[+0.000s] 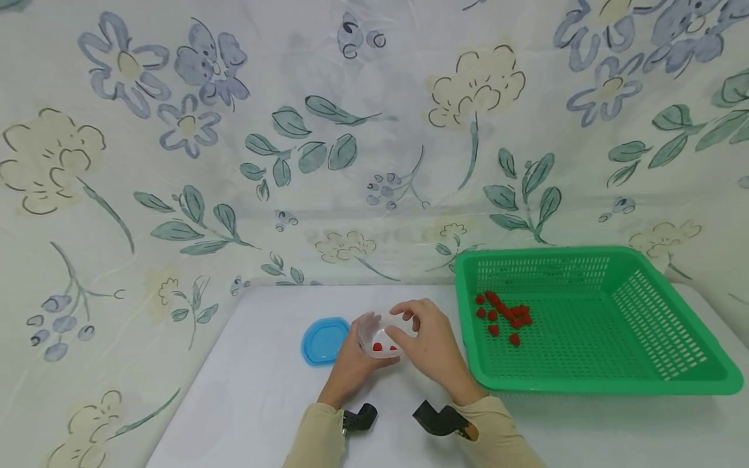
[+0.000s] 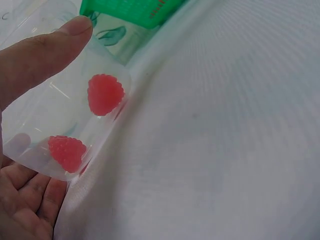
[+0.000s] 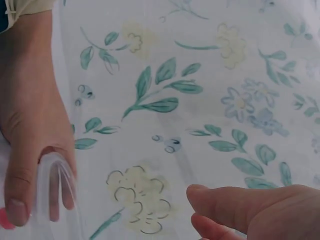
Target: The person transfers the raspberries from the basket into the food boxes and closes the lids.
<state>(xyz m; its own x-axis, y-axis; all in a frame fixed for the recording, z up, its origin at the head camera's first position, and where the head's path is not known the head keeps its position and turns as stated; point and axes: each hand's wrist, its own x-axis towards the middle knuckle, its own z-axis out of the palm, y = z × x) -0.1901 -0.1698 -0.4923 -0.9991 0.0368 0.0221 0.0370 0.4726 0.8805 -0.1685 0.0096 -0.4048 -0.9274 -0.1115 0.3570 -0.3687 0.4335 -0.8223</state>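
My left hand (image 1: 354, 359) grips a clear plastic tub (image 1: 370, 333) from its side, thumb on one face and fingers round the other. Two red raspberries (image 2: 105, 95) show through the tub's wall in the left wrist view, lying near its bottom. Over the tub's rim, on the right, hovers my right hand (image 1: 432, 341); its thumb and forefinger stand apart, and I see nothing between them. The right wrist view also shows this thumb (image 3: 225, 202) apart from the tub. Left of the tub, a blue lid (image 1: 324, 341) lies on the table, partly behind the left hand.
A large green plastic basket (image 1: 585, 383) stands on the right of the white table (image 1: 234, 390). Several more raspberries (image 1: 509, 312) lie in its left part. A flower-printed cloth (image 1: 374, 143) rises behind the table.
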